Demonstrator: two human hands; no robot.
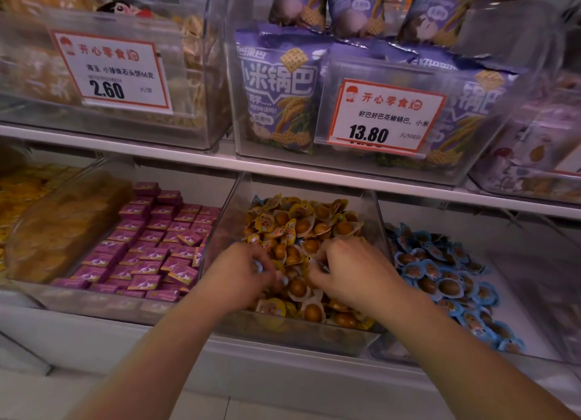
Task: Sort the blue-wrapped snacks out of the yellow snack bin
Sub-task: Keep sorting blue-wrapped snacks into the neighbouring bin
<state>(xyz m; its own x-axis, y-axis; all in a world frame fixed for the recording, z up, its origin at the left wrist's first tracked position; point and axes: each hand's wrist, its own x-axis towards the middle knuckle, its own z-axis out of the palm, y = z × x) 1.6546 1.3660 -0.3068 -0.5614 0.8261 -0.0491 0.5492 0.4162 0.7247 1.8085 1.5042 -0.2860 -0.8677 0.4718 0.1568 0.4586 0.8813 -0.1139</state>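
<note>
We see both hands dug into the yellow snack bin (371,218): the left hand (243,272) pinches a blue-wrapped snack (258,265) (partly hidden); the right hand (342,269) curls on another, beside the blue-snack bin (440,272).

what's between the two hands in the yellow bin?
In the head view, the gap between the left hand and right hand holds only yellow-wrapped snacks heaped in the yellow snack bin; no blue wrapper clearly shows there.
</note>
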